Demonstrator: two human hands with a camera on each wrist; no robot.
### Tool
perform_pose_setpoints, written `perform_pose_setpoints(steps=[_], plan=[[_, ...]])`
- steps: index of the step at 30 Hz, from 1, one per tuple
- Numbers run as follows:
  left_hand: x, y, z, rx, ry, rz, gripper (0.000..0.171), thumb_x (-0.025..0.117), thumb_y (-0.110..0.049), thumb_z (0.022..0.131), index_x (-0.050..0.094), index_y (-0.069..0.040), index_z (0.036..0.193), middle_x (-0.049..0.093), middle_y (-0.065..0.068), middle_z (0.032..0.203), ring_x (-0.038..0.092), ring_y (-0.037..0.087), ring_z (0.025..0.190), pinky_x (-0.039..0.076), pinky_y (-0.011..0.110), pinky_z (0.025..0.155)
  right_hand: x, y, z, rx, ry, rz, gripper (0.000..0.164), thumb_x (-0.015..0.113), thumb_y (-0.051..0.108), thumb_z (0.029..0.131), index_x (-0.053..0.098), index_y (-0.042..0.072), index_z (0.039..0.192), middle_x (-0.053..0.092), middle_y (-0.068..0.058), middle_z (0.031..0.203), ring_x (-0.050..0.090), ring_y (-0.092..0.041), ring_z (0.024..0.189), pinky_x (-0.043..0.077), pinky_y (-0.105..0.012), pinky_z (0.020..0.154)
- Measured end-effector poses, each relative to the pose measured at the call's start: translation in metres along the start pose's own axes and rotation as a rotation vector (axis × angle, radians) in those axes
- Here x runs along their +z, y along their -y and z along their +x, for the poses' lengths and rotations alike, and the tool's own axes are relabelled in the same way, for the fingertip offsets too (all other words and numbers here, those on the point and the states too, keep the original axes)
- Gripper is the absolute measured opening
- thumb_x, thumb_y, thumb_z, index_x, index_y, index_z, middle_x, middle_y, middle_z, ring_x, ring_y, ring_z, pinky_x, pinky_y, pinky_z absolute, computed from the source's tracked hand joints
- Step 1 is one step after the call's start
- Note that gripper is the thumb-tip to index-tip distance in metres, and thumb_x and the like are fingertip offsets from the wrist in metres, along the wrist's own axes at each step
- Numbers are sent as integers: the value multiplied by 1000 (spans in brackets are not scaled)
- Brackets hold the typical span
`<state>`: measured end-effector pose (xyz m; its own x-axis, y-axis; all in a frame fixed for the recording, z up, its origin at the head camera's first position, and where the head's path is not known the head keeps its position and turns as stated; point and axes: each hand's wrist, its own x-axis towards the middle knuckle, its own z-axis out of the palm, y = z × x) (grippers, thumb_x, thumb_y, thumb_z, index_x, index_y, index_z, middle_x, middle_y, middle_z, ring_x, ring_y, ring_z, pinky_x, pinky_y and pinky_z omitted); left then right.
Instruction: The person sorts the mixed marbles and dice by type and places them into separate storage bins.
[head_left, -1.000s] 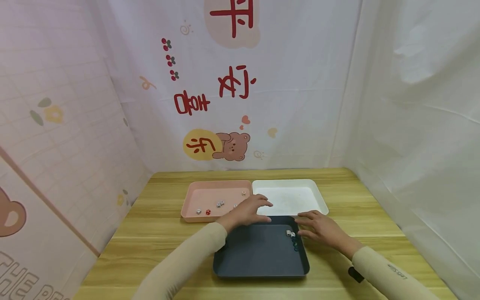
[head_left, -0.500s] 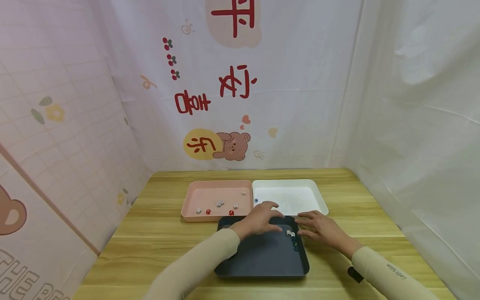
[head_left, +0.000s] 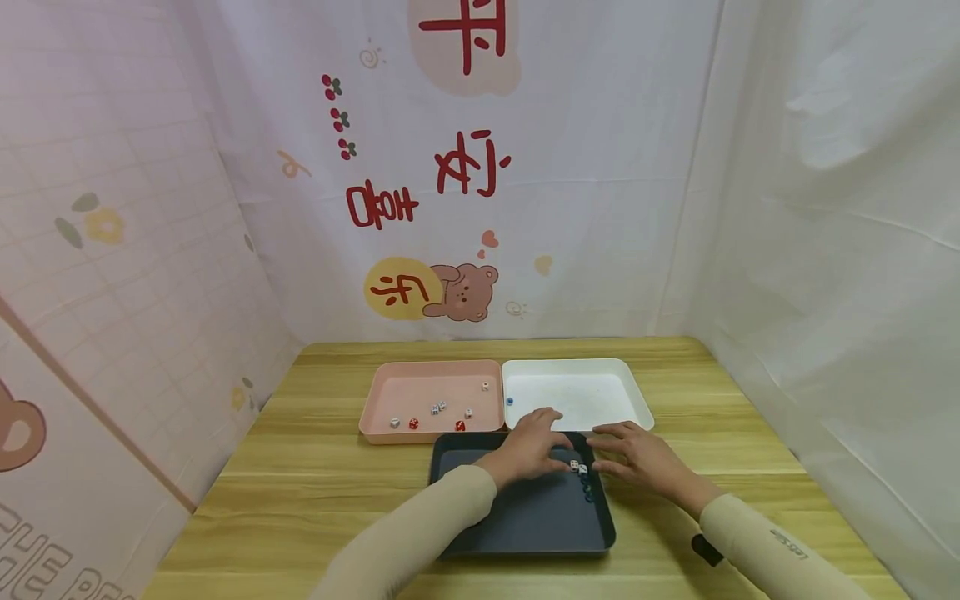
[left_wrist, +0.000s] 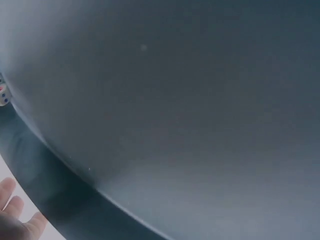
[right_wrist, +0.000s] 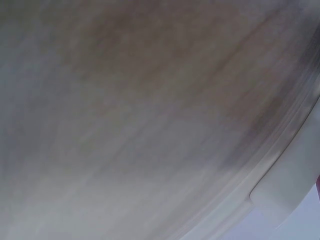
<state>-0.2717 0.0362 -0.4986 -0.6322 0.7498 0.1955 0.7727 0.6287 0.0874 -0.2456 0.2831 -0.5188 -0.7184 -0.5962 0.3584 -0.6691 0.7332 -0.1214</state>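
My left hand hovers over the dark tray, thumb and fingers spread, its tips close to two white dice by the tray's right wall. Below those dice lie several small dark green pieces, too small to identify. My right hand is at the tray's right rim with its fingers extended toward the dice, holding nothing visible. In the left wrist view, a die shows at the left edge, and fingertips appear beyond the tray wall. The right wrist view shows only blurred wood and a pale edge.
A pink tray with several white and red dice sits behind on the left. Beside it is a white tray with a small blue piece near its left wall. The wooden table is bounded by hanging cloth.
My left hand has moved right across the dark tray to the white dice, uncovering the blue piece in the white tray and the pink tray's near dice. My right hand has stayed put.
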Motion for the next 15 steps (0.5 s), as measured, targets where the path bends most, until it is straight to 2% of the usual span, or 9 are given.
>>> perform_pose_setpoints(steps=[6,15], plan=[[9,1,4,13,-22,27,34,67,-50,76,68,-30,103,41,9,134,30,23,127,30,40,100,0,0,0,11,4,-4,46,55,51,84,62,22,120,51,2,126,46,-18,112,46,-42,80],[18,-5,6,-12,39,84,36,62,-56,77,66,-33,105,38,8,136,26,23,129,28,41,100,-1,1,0,16,25,-9,46,55,50,85,61,23,121,50,1,127,45,-17,112,46,-41,80]])
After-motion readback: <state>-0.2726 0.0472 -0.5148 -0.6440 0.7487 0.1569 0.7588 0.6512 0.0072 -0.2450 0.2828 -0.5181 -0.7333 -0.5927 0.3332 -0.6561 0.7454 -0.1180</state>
